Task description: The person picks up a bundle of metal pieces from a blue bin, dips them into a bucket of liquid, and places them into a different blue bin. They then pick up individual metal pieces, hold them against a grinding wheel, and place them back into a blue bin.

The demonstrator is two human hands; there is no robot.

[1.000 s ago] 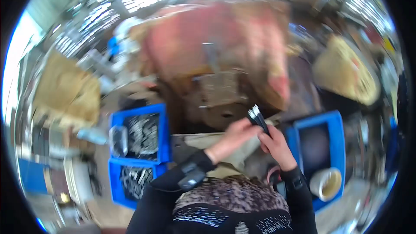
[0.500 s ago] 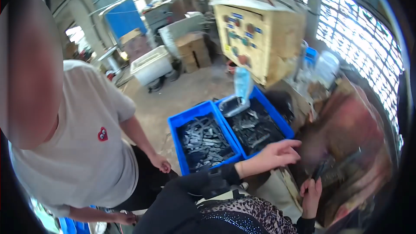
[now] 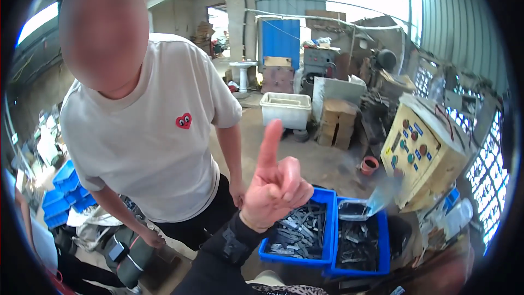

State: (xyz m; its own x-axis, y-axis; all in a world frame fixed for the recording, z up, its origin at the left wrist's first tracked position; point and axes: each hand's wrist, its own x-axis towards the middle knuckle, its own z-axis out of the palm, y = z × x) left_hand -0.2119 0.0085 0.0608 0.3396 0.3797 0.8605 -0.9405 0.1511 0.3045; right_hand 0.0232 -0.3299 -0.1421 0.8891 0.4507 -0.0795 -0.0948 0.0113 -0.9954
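Observation:
My left hand (image 3: 277,188) is raised in the middle of the view, its index finger pointing up and the other fingers loosely curled. It holds nothing. Behind and below it stands a blue crate (image 3: 329,235) filled with flat grey metal strips (image 3: 300,229). Beside that, on the right, a second blue crate (image 3: 383,240) holds more dark strips. A see-through shield (image 3: 353,209) with a pale blue part hangs over its far end. My right hand is out of view.
A person in a white T-shirt (image 3: 158,147) stands close on the left; another person's arm (image 3: 24,218) shows at the far left. A cream control box (image 3: 406,147) stands at right. Farther back are a white tub (image 3: 286,112) and stacked blue bins (image 3: 63,196).
My view has swung left and up. My left hand has lifted from beside the machine to a raised index finger. My right hand, which held a dark piece, has left the view.

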